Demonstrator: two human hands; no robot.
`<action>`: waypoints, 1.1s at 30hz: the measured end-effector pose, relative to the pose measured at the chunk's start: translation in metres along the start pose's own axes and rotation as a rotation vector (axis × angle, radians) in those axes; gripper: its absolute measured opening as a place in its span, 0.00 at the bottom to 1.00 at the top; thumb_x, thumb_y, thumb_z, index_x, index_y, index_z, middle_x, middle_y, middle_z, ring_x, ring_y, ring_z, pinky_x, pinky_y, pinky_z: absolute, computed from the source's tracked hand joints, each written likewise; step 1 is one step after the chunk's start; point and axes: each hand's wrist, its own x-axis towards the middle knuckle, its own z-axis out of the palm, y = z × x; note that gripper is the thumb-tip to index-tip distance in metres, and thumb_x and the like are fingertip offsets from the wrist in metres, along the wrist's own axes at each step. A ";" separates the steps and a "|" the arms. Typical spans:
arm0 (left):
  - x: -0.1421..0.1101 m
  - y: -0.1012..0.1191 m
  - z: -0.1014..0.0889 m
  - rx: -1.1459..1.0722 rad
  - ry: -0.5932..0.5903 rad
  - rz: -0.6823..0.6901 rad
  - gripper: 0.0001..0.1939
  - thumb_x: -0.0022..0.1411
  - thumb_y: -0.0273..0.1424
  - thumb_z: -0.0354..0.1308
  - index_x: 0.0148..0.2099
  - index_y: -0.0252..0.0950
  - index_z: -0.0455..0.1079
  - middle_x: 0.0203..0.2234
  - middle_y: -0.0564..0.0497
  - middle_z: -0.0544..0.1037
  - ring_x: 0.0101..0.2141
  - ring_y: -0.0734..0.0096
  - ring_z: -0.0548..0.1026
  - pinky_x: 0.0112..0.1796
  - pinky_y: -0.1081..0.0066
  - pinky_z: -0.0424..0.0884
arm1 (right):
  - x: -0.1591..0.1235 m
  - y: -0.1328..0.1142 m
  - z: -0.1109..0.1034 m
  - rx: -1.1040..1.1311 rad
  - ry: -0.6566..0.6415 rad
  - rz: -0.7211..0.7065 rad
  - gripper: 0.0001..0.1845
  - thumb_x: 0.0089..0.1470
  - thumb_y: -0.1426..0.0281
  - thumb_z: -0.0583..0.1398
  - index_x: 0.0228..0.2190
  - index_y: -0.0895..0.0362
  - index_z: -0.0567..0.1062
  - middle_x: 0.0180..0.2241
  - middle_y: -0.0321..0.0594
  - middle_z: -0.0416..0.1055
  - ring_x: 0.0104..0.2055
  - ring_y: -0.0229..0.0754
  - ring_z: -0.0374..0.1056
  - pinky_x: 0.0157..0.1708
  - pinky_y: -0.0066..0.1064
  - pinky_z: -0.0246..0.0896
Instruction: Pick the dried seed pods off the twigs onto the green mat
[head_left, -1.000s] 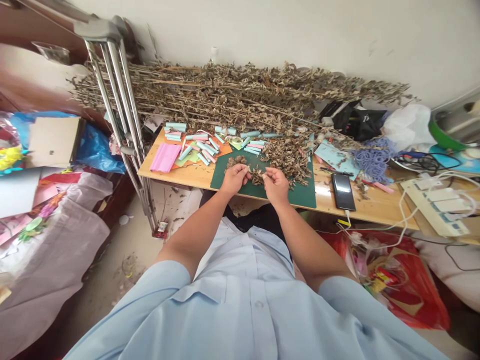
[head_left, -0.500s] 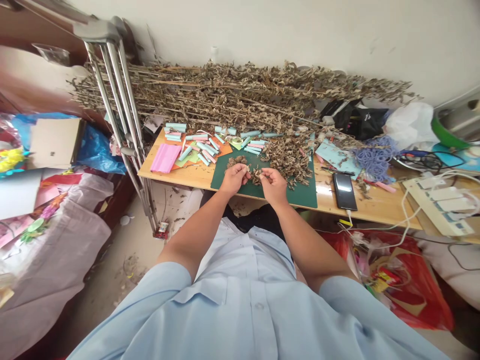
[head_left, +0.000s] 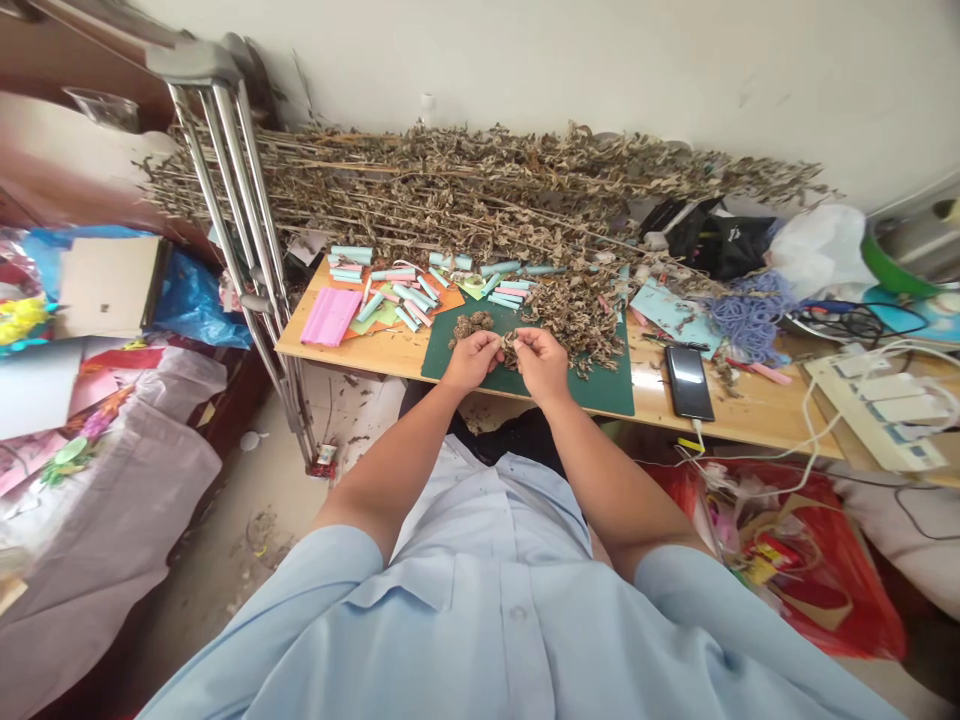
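My left hand point(head_left: 471, 362) and my right hand point(head_left: 541, 365) meet above a green cutting mat point(head_left: 600, 395), their fingertips pinching a small clump of dried leaves point(head_left: 511, 349). A little pile of crumbled leaves point(head_left: 471, 325) lies just beyond my left hand. A larger heap of dried leaves point(head_left: 577, 320) rises beyond my right hand. Long dried leafy branches point(head_left: 450, 190) lie along the wall behind the mat. Light-blue paper rolls point(head_left: 397, 292) are scattered on orange paper left of the mat.
A metal crutch point(head_left: 232, 200) stands at the wooden table's point(head_left: 739, 415) left end, beside a pink paper stack point(head_left: 331, 315). A phone point(head_left: 687, 382), purple-blue yarn point(head_left: 750, 315) and a power strip point(head_left: 874, 405) lie to the right. A red plastic bag point(head_left: 795, 560) sits below.
My hands have drawn closer together, with the right hand moving left and meeting the left at the leaf clump. The table items have not moved.
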 end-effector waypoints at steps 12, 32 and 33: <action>0.001 -0.003 0.000 -0.014 0.001 -0.010 0.15 0.66 0.41 0.57 0.37 0.34 0.71 0.25 0.53 0.75 0.20 0.80 0.67 0.24 0.75 0.64 | -0.007 -0.007 0.004 -0.172 0.039 -0.034 0.15 0.55 0.63 0.62 0.43 0.55 0.77 0.36 0.41 0.78 0.31 0.41 0.71 0.38 0.36 0.70; -0.001 0.002 0.003 0.092 0.042 -0.041 0.09 0.64 0.35 0.58 0.36 0.33 0.70 0.23 0.53 0.75 0.19 0.80 0.67 0.23 0.76 0.62 | 0.006 0.005 -0.009 -0.219 0.117 -0.019 0.16 0.54 0.65 0.59 0.44 0.57 0.75 0.37 0.42 0.77 0.30 0.39 0.69 0.35 0.34 0.67; -0.001 0.001 0.002 0.089 0.042 -0.043 0.09 0.64 0.35 0.58 0.36 0.33 0.70 0.23 0.53 0.75 0.19 0.80 0.67 0.23 0.76 0.62 | 0.007 0.006 -0.010 -0.216 0.122 -0.016 0.17 0.54 0.65 0.59 0.44 0.57 0.75 0.37 0.42 0.77 0.31 0.40 0.69 0.36 0.34 0.68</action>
